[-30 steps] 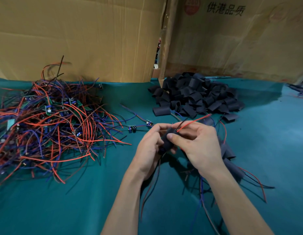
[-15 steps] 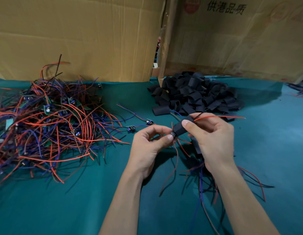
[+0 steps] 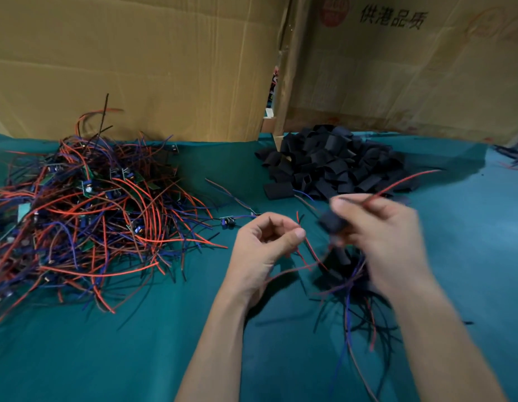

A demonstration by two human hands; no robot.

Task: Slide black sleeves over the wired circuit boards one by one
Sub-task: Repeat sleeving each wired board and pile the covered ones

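- Now the right hand [image 3: 379,227], at centre right of the frame, pinches a black sleeve [image 3: 333,223] with a red wire [image 3: 402,181] running out toward the upper right; motion blur hides whether the board is fully inside.
- The left hand [image 3: 263,242], just left of it, has thumb and fingers curled together on thin wire ends [image 3: 299,220]; the two hands are near but not touching.
- The sleeve's long axis seems to run from lower right to upper left, its open end facing the left hand.
- Loose sleeves [image 3: 333,161] are piled above the right hand; bare wired boards [image 3: 86,204] lie at the left of the tabletop [image 3: 136,343], nearer the left hand.
- Finished pieces [image 3: 350,274] appear to lie under the right hand.
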